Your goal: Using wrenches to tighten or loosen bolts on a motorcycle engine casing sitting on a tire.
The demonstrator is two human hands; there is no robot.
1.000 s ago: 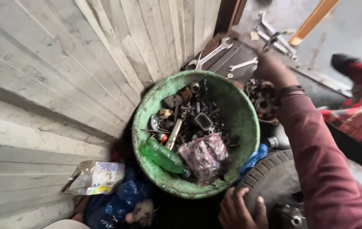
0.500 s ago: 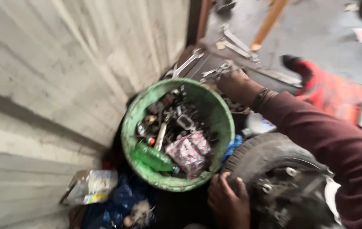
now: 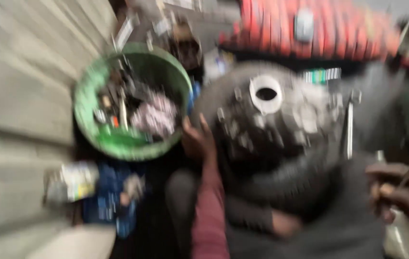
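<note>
Nearby, green basin (image 3: 87, 91) full of blurred metal parts (image 3: 118, 103).

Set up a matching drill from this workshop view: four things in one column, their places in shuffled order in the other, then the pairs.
Things:
1. green basin
2. wheel hub
3. left hand
4. right hand

Places:
A. far right, gripping a thin rod
B. centre, with a white ring at its middle
C. left, full of metal parts
D. on the hub's left edge

Pairs: 1-C, 2-B, 3-D, 4-A
</note>
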